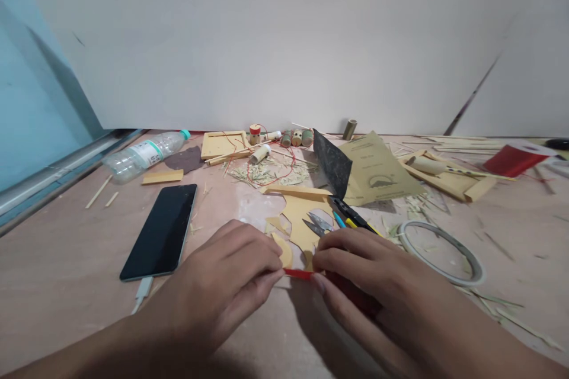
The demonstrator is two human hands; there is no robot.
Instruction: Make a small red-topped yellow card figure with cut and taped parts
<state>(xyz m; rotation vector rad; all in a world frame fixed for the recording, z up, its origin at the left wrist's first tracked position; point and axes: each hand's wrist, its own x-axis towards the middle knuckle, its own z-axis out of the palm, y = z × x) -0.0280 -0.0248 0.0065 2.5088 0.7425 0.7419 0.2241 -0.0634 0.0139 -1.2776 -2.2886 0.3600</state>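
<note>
A thin red strip is stretched between my two hands, low over the table. My left hand pinches its left end between thumb and fingers. With thumb and fingertips closed, my right hand grips the other end; more red shows in shadow beneath that palm. Just beyond the fingers lie cut tan paper scraps and small metal snips, whose handles my right hand hides. A black utility knife and a blue pen rest beside the snips.
Left are a phone on a white cable and a plastic bottle. Wood shavings, sandpaper and wooden frames lie toward the wall. A tape roll and red thread spool are right.
</note>
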